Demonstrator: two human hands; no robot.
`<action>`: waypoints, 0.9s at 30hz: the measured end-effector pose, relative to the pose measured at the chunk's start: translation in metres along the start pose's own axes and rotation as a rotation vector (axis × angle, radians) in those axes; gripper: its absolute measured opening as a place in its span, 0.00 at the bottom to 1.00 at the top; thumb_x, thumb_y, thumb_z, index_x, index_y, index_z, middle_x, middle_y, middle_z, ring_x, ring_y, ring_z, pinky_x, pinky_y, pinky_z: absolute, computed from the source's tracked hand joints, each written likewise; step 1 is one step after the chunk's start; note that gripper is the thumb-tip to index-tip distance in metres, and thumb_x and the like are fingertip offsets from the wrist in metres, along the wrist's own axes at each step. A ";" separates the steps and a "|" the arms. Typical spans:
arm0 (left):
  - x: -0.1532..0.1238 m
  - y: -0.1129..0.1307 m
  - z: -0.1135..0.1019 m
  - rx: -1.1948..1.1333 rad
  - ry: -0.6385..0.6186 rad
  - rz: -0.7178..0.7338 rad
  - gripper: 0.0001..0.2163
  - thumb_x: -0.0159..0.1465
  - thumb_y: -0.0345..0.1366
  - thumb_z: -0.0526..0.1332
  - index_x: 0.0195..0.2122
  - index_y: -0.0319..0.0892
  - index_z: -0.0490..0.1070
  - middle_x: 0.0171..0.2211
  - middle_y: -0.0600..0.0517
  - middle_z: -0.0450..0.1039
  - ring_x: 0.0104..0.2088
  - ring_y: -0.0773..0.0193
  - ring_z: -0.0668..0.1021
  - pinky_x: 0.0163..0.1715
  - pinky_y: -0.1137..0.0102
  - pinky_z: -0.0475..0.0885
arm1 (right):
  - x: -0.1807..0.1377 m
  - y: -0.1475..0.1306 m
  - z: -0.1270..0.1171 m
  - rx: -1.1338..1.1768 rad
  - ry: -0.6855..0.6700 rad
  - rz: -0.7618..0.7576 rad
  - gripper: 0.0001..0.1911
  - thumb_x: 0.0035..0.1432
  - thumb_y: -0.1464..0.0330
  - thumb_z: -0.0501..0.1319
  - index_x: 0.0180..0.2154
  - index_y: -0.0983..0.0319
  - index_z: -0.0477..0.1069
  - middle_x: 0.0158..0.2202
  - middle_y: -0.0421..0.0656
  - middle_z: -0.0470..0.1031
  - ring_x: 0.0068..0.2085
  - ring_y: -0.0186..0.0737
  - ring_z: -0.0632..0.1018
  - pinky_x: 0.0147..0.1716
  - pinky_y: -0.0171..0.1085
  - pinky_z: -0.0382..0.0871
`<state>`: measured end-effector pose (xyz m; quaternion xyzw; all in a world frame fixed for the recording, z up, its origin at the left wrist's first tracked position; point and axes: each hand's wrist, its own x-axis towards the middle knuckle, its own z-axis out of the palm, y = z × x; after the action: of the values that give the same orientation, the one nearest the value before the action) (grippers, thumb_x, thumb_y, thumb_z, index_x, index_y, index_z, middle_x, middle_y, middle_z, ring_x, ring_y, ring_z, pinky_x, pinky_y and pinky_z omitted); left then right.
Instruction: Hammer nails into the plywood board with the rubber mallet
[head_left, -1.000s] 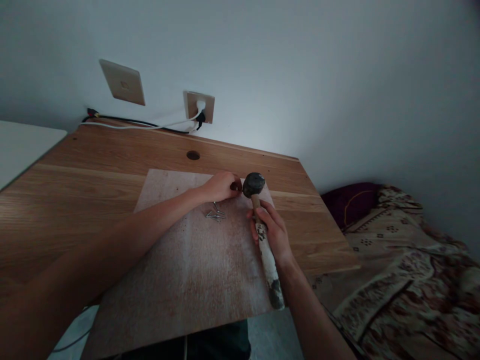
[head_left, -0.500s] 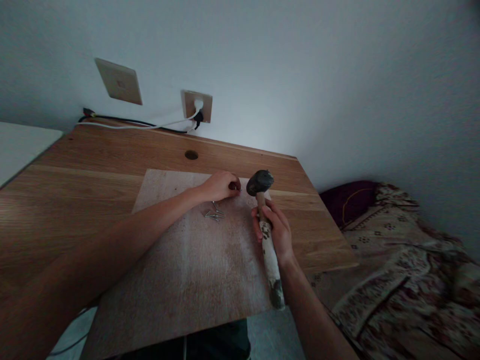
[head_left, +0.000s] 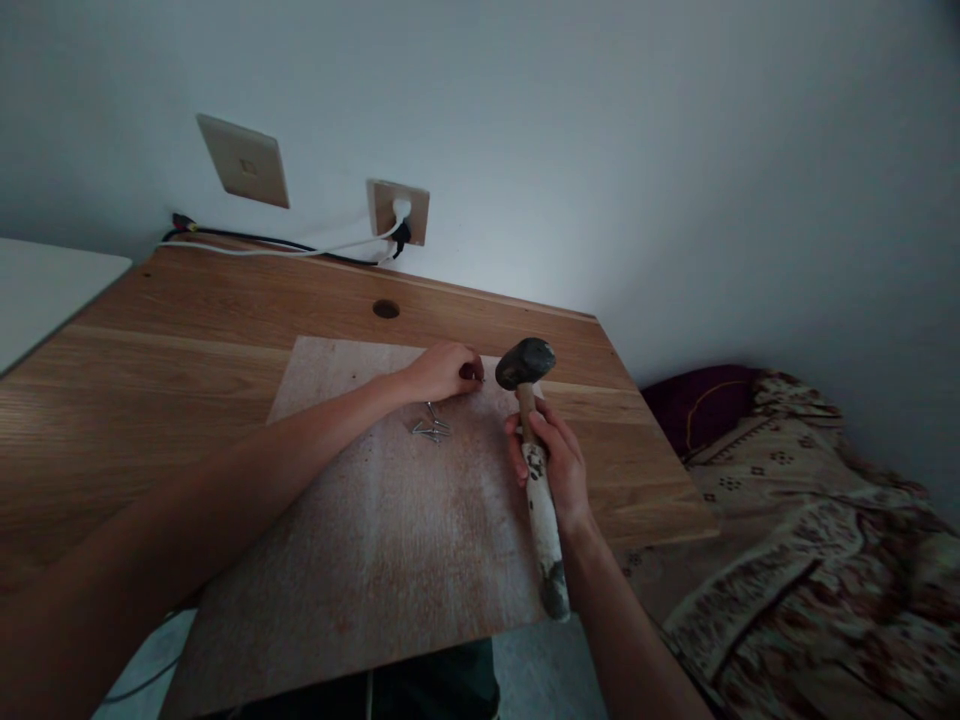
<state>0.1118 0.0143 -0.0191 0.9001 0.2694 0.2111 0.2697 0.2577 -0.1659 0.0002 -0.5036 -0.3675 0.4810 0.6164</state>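
Observation:
My right hand is wrapped round the paint-stained wooden handle of a hammer; its dark head hangs just above the board's far right corner. My left hand rests on the thin plywood board, its fingertips pinched on a small nail that stands on the board just left of the hammer head. A small heap of loose nails lies on the board below my left hand.
The board lies on a wooden desk with a cable hole. Cables run along the wall to a socket. A patterned cloth and a dark cushion lie to the right, below the desk edge.
The hammer head has swung to the right, away from my left hand's fingertips, and risen slightly. My left hand has stayed where it was.

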 end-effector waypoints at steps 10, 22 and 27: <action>-0.002 0.007 -0.047 0.084 -0.235 0.029 0.07 0.60 0.31 0.66 0.38 0.39 0.82 0.34 0.50 0.82 0.33 0.63 0.79 0.34 0.71 0.67 | 0.002 -0.001 0.000 -0.019 -0.009 0.066 0.14 0.58 0.58 0.67 0.42 0.59 0.74 0.32 0.38 0.79 0.15 0.27 0.66 0.10 0.31 0.56; -0.018 0.023 -0.086 0.133 -0.653 -0.063 0.06 0.54 0.25 0.68 0.32 0.39 0.82 0.27 0.54 0.80 0.27 0.67 0.73 0.29 0.73 0.62 | 0.001 0.000 0.001 -0.019 0.017 0.097 0.12 0.58 0.59 0.67 0.41 0.58 0.76 0.31 0.38 0.80 0.15 0.29 0.66 0.09 0.32 0.56; -0.014 0.019 -0.075 0.147 -0.657 0.003 0.02 0.54 0.29 0.70 0.29 0.40 0.82 0.25 0.54 0.79 0.25 0.68 0.73 0.27 0.73 0.61 | 0.001 0.000 0.000 -0.015 0.019 0.105 0.13 0.58 0.59 0.67 0.42 0.58 0.76 0.31 0.38 0.80 0.15 0.29 0.66 0.09 0.32 0.56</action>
<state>0.0687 0.0199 0.0464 0.9374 0.1813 -0.1098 0.2763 0.2580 -0.1647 -0.0003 -0.5311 -0.3383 0.5052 0.5902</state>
